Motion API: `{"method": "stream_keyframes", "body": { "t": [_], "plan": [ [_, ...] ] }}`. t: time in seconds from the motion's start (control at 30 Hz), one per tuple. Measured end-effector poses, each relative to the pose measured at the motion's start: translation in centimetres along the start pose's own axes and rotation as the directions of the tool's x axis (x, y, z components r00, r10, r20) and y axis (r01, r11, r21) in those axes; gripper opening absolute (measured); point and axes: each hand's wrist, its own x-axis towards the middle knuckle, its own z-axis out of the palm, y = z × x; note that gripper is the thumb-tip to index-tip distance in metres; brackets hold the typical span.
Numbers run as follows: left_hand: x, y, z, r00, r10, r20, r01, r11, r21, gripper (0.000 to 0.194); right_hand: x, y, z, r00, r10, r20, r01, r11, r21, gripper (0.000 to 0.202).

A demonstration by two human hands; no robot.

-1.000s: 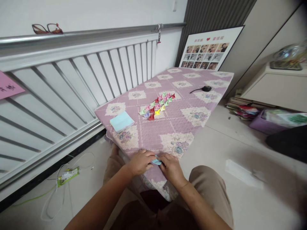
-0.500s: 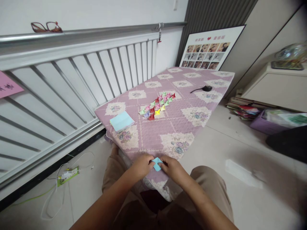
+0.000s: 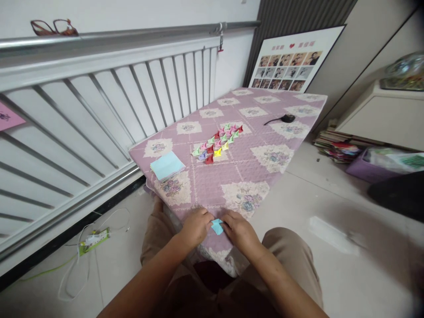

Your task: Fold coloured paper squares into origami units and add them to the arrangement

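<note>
A small folded piece of light blue origami paper (image 3: pixel 217 227) is at the near corner of the cloth-covered table (image 3: pixel 212 194). My left hand (image 3: pixel 198 225) pinches its left edge. On the opposite side, the fingers of my right hand (image 3: pixel 237 227) are closed on the right edge. Creases show on the paper's upper part. Farther up the table stand several small folded paper figures (image 3: pixel 217 143) in rows, in red, pink, green, yellow and purple. A stack of square light blue paper (image 3: pixel 167 166) lies at the table's left edge.
A black object with a thin cord or handle (image 3: pixel 287 118) lies on the far right of the table. A white radiator (image 3: pixel 132 106) runs along the left, with eyeglasses (image 3: pixel 54 28) on the pipe above. A power strip (image 3: pixel 94 239) with cables is on the floor.
The folded paper's top now shows a flattened edge with different creases, and its outline has changed from a diamond. Both hands stay at its sides, with fingers slightly shifted. The view has tilted slightly.
</note>
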Motion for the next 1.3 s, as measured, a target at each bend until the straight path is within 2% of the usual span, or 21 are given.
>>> {"method": "stream_keyframes", "body": {
  "t": [0.17, 0.27, 0.53, 0.8, 1.03, 1.3],
  "plan": [
    [-0.4, -0.4, 0.7, 0.997, 0.074, -0.033, -0.070, 0.991, 0.113, 0.021, -0.6, 0.1, -0.1, 0.996, -0.088, 0.017, 0.089, 0.989, -0.117, 0.022],
    [-0.9, -0.7, 1.1, 0.991, 0.128, -0.031, -0.120, 0.975, 0.185, 0.021, -1.2, 0.1, -0.3, 0.991, -0.125, 0.054, 0.133, 0.976, -0.173, 0.021],
    [-2.3, -0.4, 1.3, 0.985, 0.172, -0.028, -0.157, 0.944, 0.291, 0.028, -2.7, 0.1, -0.4, 0.980, -0.181, 0.086, 0.197, 0.953, -0.229, 0.029],
    [-4.2, 1.0, 0.8, 0.984, 0.177, -0.002, -0.164, 0.915, 0.369, 0.037, -3.7, 0.0, -0.5, 0.980, -0.188, 0.065, 0.198, 0.957, -0.212, 0.039],
    [-5.3, 1.0, 1.8, 0.972, 0.215, -0.098, -0.155, 0.892, 0.424, 0.038, -4.3, -0.5, -0.6, 0.985, -0.137, 0.106, 0.159, 0.959, -0.235, 0.050],
    [-5.7, 1.2, 2.8, 0.967, 0.191, -0.170, -0.096, 0.888, 0.450, 0.038, -4.7, -0.7, -0.2, 0.991, -0.097, 0.087, 0.116, 0.962, -0.248, 0.048]
  ]
}}
